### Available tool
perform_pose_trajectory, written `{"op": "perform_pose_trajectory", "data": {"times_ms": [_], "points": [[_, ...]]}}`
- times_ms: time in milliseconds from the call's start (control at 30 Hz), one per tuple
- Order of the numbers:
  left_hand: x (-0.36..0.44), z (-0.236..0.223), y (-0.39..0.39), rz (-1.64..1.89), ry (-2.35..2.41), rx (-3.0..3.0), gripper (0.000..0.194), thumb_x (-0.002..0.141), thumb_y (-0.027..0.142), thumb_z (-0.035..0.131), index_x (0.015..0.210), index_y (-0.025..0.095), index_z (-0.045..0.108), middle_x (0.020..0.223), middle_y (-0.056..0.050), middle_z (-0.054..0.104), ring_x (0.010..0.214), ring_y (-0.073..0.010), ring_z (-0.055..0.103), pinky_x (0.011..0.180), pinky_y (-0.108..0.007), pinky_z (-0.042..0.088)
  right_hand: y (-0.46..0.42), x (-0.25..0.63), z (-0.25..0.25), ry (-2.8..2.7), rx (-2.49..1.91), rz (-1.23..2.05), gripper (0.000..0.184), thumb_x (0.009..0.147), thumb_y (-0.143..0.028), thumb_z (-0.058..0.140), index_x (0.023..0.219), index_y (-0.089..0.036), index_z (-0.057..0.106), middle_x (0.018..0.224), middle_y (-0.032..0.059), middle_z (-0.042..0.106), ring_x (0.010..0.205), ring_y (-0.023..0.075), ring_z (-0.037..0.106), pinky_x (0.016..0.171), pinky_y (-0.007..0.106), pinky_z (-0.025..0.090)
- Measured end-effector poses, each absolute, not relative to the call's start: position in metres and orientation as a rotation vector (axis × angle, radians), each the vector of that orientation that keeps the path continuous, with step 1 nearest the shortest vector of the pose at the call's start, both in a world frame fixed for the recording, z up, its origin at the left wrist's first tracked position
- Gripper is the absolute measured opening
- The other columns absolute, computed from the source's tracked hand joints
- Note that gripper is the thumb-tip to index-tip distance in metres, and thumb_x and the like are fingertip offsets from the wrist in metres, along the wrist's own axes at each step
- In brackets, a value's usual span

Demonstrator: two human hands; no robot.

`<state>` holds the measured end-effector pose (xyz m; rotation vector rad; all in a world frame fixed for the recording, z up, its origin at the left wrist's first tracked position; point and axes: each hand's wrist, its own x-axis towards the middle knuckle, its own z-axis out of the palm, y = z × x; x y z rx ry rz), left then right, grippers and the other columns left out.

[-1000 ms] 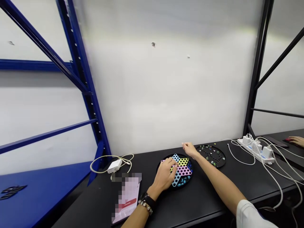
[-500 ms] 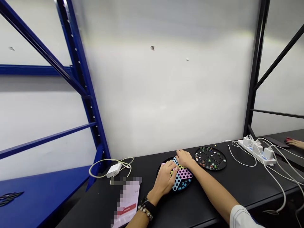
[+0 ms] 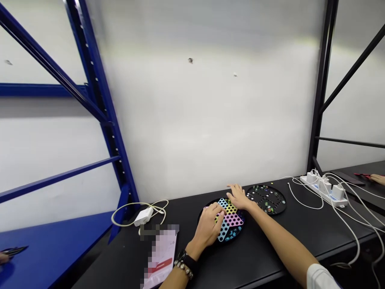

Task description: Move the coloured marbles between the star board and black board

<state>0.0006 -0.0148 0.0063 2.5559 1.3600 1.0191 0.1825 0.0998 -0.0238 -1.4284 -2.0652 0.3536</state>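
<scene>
A round black board with a coloured star of holes (image 3: 230,223) lies on the black table (image 3: 264,249). My left hand (image 3: 209,226) rests on the board's left side, fingers curled and pressed down on it. My right hand (image 3: 239,196) hovers over the board's far right edge with fingers stretched out, holding nothing I can see. A second round black tray with several marbles (image 3: 267,198) lies just right of that hand.
A white charger with a looped cable (image 3: 143,214) lies at the left, a blurred paper (image 3: 161,251) in front of it. A white power strip with plugs and cables (image 3: 325,187) sits at the right. Another person's hand (image 3: 377,178) shows at the far right. Blue shelving (image 3: 99,100) stands left.
My right hand went from near the marble tray to the star board, then drew back a little toward the board's far right edge. My left hand stayed on the board.
</scene>
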Motion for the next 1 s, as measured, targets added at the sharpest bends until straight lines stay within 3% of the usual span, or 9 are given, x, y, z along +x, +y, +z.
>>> {"op": "perform_pose_trajectory", "data": {"times_ms": [100,233,333,433,533,833,1000], "points": [[0.001,0.006,-0.014,1.028,1.350,2.556,0.032,0.097,0.033,0.033,0.089,0.024,0.063,0.096,-0.004,0.065,0.093,-0.0205,0.060,0.084,-0.037,0.045,0.099,0.230,-0.007,-1.961,-1.429,0.327,0.040,0.093,-0.034,0.041,0.131,-0.024,0.049,0.122,0.0090,0.056,0.108,0.0208,0.053,0.092,0.034,0.038],[0.001,0.002,-0.012,1.035,1.334,2.562,0.031,0.096,0.031,0.034,0.092,0.024,0.063,0.097,-0.005,0.065,0.092,-0.0204,0.060,0.085,-0.037,0.045,0.089,0.288,-0.001,-2.121,-1.641,0.441,0.027,0.084,-0.043,0.058,0.095,-0.020,0.068,0.091,0.0053,0.066,0.083,0.0198,0.060,0.075,0.029,0.041],[0.000,0.001,-0.011,1.027,1.343,2.566,0.031,0.096,0.031,0.034,0.091,0.024,0.063,0.096,-0.004,0.065,0.090,-0.0197,0.061,0.084,-0.036,0.045,0.074,0.297,-0.014,-2.319,-1.656,0.491,0.029,0.079,-0.045,0.065,0.091,-0.020,0.068,0.090,0.0060,0.067,0.082,0.0203,0.062,0.071,0.027,0.042],[0.000,0.003,-0.013,1.037,1.361,2.567,0.032,0.097,0.032,0.033,0.091,0.024,0.064,0.095,-0.004,0.065,0.090,-0.0195,0.061,0.083,-0.035,0.046,0.058,0.282,-0.030,-2.397,-1.627,0.188,0.032,0.087,-0.044,0.055,0.108,-0.021,0.064,0.108,0.0102,0.065,0.088,0.0218,0.063,0.075,0.029,0.043],[0.001,0.005,-0.014,1.039,1.359,2.566,0.032,0.096,0.032,0.034,0.090,0.023,0.064,0.096,-0.004,0.066,0.091,-0.0202,0.062,0.082,-0.035,0.046,0.048,0.267,-0.038,-2.464,-1.621,-0.001,0.032,0.096,-0.038,0.040,0.110,-0.019,0.062,0.108,0.0120,0.065,0.089,0.0225,0.065,0.077,0.030,0.043],[0.001,0.005,-0.013,0.998,1.346,2.542,0.032,0.097,0.032,0.034,0.088,0.023,0.063,0.095,-0.004,0.066,0.091,-0.0200,0.060,0.084,-0.035,0.044,0.044,0.264,-0.032,-2.432,-1.711,-0.033,0.049,0.098,-0.047,0.034,0.081,-0.018,0.069,0.089,0.0124,0.069,0.085,0.0226,0.065,0.074,0.028,0.042],[0.002,0.007,-0.015,1.002,1.342,2.538,0.032,0.097,0.032,0.034,0.087,0.023,0.063,0.095,-0.004,0.066,0.091,-0.0204,0.060,0.084,-0.036,0.044,0.056,0.271,-0.036,-2.084,-1.634,0.201,0.060,0.094,-0.058,0.036,0.051,-0.019,0.051,0.058,0.0062,0.057,0.064,0.0185,0.058,0.065,0.027,0.038]]}}
